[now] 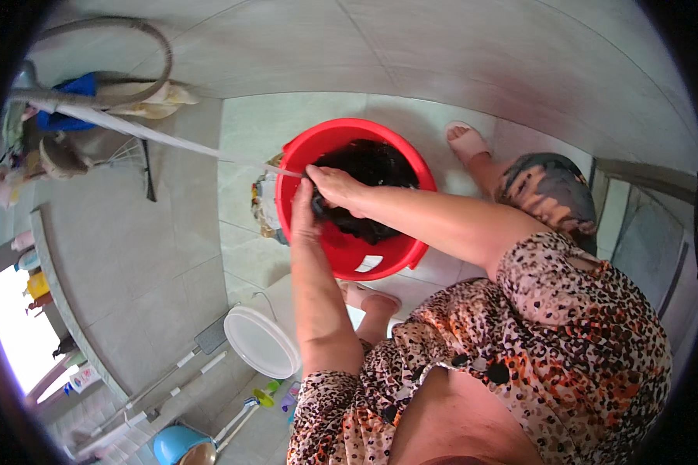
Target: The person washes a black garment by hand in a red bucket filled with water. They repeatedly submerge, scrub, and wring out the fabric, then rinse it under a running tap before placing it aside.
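Note:
A red round tub (364,263) stands on the floor in front of me, with a mass of dark, wet-looking cloth (376,167) in it. Over its left side my hands are close together. My right hand (335,187) is closed, gripping a bunched part of the dark cloth. Beside it, my left hand (305,211) closes on the same bunch from the left, its fingers partly hidden. A thin pale stream of water (178,142) runs from the upper left down to my hands.
A grey hose (167,58) loops by the left wall near a blue item (70,97). A white bucket (260,341) stands beside my left arm. Lower left are a light-blue basin (180,446) and long white poles (171,387). My sandalled feet flank the tub.

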`<control>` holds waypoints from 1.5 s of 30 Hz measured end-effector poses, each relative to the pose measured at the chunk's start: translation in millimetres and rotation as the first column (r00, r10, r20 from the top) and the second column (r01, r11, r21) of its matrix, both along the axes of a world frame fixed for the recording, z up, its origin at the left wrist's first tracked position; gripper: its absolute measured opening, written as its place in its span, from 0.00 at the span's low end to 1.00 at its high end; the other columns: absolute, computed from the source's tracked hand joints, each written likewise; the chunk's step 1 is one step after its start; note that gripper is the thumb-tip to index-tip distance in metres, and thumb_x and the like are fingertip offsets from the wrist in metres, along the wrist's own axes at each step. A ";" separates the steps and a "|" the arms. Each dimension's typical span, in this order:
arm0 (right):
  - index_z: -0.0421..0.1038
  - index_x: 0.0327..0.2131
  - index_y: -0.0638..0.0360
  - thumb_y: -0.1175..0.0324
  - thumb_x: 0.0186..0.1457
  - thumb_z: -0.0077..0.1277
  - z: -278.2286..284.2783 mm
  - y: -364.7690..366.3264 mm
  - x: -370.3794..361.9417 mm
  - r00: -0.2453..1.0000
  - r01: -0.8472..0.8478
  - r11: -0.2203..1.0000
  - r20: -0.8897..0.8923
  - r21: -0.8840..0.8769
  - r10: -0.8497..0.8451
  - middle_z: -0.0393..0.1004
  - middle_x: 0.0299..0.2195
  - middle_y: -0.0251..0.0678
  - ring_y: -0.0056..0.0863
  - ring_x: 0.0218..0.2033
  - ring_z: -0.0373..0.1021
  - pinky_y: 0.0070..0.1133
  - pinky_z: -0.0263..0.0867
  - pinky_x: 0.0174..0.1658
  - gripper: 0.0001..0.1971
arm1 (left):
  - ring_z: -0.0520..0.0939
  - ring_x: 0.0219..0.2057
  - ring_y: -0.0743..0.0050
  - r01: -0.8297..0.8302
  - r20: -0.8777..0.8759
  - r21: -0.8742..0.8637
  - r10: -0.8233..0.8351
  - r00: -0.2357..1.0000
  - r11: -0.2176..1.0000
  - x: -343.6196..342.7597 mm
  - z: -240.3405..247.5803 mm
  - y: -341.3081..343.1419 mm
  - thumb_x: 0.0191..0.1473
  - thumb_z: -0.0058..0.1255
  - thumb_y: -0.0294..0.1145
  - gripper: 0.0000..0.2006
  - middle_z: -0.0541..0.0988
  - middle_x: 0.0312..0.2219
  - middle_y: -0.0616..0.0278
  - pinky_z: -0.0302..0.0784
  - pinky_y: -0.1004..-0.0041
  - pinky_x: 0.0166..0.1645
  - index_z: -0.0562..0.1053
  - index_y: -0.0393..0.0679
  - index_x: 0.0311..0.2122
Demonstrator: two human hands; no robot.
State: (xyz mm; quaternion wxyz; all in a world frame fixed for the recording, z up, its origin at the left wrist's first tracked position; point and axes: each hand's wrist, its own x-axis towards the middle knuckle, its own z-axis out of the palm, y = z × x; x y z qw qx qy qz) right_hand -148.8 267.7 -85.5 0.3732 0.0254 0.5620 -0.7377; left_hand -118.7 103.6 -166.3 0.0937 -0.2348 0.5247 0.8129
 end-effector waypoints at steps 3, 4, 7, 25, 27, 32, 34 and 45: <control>0.56 0.56 0.56 0.42 0.59 0.35 -0.4 9.3 -9.3 0.970 -0.033 0.998 0.242 0.044 0.022 0.68 0.50 0.51 0.47 0.49 0.69 0.41 0.64 0.52 0.31 | 0.79 0.41 0.64 -0.072 -0.034 -0.240 0.066 0.997 0.968 -0.6 31.2 15.1 0.48 0.48 0.21 0.21 0.77 0.42 0.52 0.76 0.69 0.47 0.69 0.31 0.51; 0.57 0.56 0.58 0.42 0.58 0.37 -17.8 5.7 -14.6 0.987 0.017 0.974 0.153 0.227 -0.053 0.67 0.51 0.51 0.45 0.50 0.68 0.39 0.64 0.52 0.32 | 0.79 0.43 0.64 -0.161 -0.150 -0.247 0.127 0.981 0.955 4.3 29.8 20.9 0.41 0.41 0.14 0.25 0.77 0.43 0.51 0.74 0.70 0.50 0.70 0.29 0.50; 0.62 0.52 0.56 0.39 0.54 0.46 -62.7 8.3 -32.9 0.953 0.214 0.943 0.157 0.256 -0.259 0.70 0.48 0.42 0.39 0.41 0.72 0.34 0.68 0.44 0.33 | 0.77 0.45 0.66 -0.048 -0.203 -0.558 -0.080 0.976 0.828 19.8 68.9 69.4 0.41 0.39 0.13 0.26 0.77 0.43 0.54 0.69 0.72 0.53 0.71 0.33 0.50; 0.73 0.42 0.63 0.56 0.57 0.45 -95.6 3.8 -18.5 0.844 0.292 0.926 0.390 0.240 -0.367 0.76 0.40 0.45 0.36 0.40 0.74 0.33 0.68 0.43 0.20 | 0.75 0.23 0.66 -0.179 -0.203 -0.903 -0.021 0.979 0.392 -6.3 39.2 95.2 0.52 0.51 0.41 0.19 0.78 0.20 0.49 0.71 0.62 0.33 0.76 0.29 0.27; 0.74 0.39 0.62 0.56 0.56 0.46 -107.2 26.4 -10.1 0.815 0.447 0.875 0.488 -0.186 -0.312 0.77 0.37 0.43 0.36 0.37 0.74 0.33 0.69 0.41 0.18 | 0.70 0.23 0.75 -0.178 -0.288 -0.850 -0.156 0.945 0.495 16.8 58.8 145.4 0.54 0.49 0.40 0.18 0.74 0.17 0.56 0.69 0.67 0.31 0.75 0.31 0.26; 0.73 0.39 0.66 0.51 0.54 0.46 -47.0 5.2 -3.8 0.924 0.273 0.866 0.137 0.420 -0.357 0.76 0.39 0.50 0.40 0.40 0.74 0.33 0.68 0.43 0.24 | 0.78 0.23 0.48 -0.199 -0.180 -0.954 0.102 0.978 0.225 -13.7 6.6 57.0 0.58 0.43 0.48 0.25 0.78 0.22 0.40 0.71 0.57 0.33 0.76 0.31 0.27; 0.70 0.44 0.72 0.47 0.54 0.45 -38.2 5.7 -3.8 0.983 0.158 0.871 0.015 0.464 -0.186 0.71 0.46 0.57 0.47 0.49 0.69 0.33 0.65 0.50 0.31 | 0.80 0.29 0.39 -0.010 -0.004 -0.999 0.127 0.992 0.045 -20.3 11.7 38.8 0.59 0.39 0.48 0.25 0.78 0.24 0.39 0.73 0.51 0.36 0.77 0.33 0.30; 0.70 0.51 0.58 0.69 0.55 0.45 -14.8 33.1 15.5 0.510 -0.165 0.059 0.034 0.985 0.859 0.72 0.49 0.45 0.41 0.52 0.68 0.47 0.61 0.49 0.19 | 0.51 0.63 0.42 0.482 0.574 -0.796 -0.203 0.794 -0.365 -5.4 -68.6 103.6 0.54 0.39 0.59 0.34 0.53 0.64 0.59 0.50 0.35 0.58 0.49 0.70 0.65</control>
